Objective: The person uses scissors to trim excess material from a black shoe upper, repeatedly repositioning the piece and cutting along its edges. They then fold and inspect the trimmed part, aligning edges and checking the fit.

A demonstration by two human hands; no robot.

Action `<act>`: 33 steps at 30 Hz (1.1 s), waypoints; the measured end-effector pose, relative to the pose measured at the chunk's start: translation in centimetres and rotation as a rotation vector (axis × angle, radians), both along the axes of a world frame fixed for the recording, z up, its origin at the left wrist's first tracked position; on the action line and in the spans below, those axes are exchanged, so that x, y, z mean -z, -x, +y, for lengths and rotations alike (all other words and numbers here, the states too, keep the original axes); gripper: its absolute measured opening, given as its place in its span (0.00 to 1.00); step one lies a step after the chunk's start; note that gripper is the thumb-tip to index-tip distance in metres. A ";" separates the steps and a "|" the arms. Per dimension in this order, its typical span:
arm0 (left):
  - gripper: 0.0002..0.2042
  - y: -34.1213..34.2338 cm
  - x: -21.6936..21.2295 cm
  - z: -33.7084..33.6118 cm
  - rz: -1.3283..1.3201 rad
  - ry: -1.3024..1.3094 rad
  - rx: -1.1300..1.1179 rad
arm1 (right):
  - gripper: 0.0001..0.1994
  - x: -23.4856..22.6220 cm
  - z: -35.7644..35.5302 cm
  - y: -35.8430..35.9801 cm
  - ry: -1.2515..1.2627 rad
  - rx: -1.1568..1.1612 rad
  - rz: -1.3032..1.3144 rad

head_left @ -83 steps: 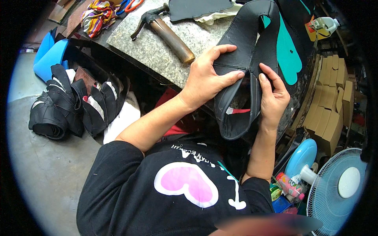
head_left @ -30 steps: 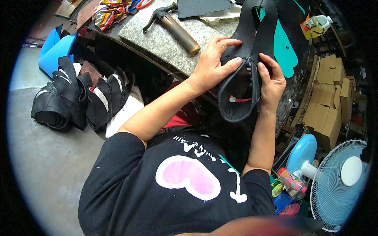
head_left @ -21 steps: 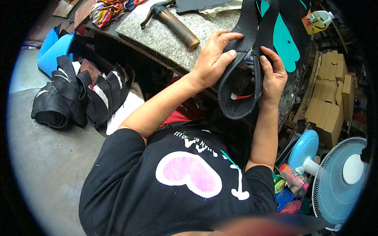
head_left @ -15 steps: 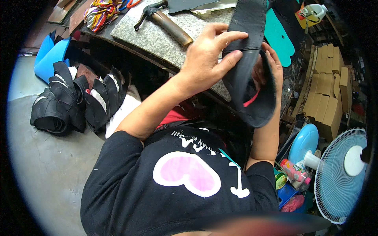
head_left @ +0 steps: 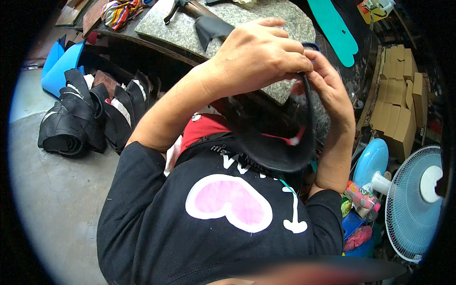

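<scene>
A black leather shoe upper point(head_left: 280, 159) hangs bent into an open loop, with a bit of red and white showing inside. Its top edge is pinched by my left hand point(head_left: 263, 52), whose back faces up and partly hides the fingertips. My right hand point(head_left: 335, 90) grips the same edge from the other side, thumb and fingers closed close to the left hand. A black flap point(head_left: 211, 29) sticks out beyond my left wrist over the stone slab; whether it belongs to the upper is hidden.
Under my hands lies a speckled stone slab point(head_left: 159, 31) with a hammer point(head_left: 194, 8) at its far side. A teal sole-shaped piece point(head_left: 335, 31) lies to the right. Bundled black pieces point(head_left: 71, 123) sit at left; cardboard boxes point(head_left: 394, 114) and a fan point(head_left: 413, 204) stand at right.
The upper has turned and swung lower, toward my body, its loop now facing more upward. My left hand has rotated palm-down and moved right, meeting my right hand at the edge.
</scene>
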State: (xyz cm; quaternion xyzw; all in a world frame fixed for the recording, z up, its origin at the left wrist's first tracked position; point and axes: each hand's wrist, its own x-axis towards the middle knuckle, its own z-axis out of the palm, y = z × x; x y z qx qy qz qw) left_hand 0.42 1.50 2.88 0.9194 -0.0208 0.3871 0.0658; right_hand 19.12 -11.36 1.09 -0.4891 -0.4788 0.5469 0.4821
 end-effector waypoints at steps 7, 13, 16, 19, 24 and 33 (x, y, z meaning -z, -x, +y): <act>0.06 0.0 0.7 1.2 0.091 0.201 -0.140 | 0.50 -2.5 -5.1 -2.1 -0.433 0.374 -0.438; 0.10 -0.8 0.6 2.3 0.275 0.348 -0.141 | 0.65 -1.8 -7.7 -0.6 -0.325 0.166 -0.873; 0.10 -0.9 0.8 1.8 0.309 0.428 -0.080 | 0.64 0.2 -6.7 0.0 -0.312 0.323 -0.662; 0.11 -0.9 0.7 1.5 0.315 0.429 -0.037 | 0.54 0.8 -6.1 -0.3 -0.271 0.388 -0.695; 0.28 0.3 0.1 1.2 0.298 0.273 -0.022 | 0.41 0.4 -5.7 -0.6 -0.303 0.557 -0.589; 0.29 1.0 1.0 -0.5 0.440 0.204 -0.045 | 0.27 2.0 -4.9 -0.4 -0.370 0.600 -0.630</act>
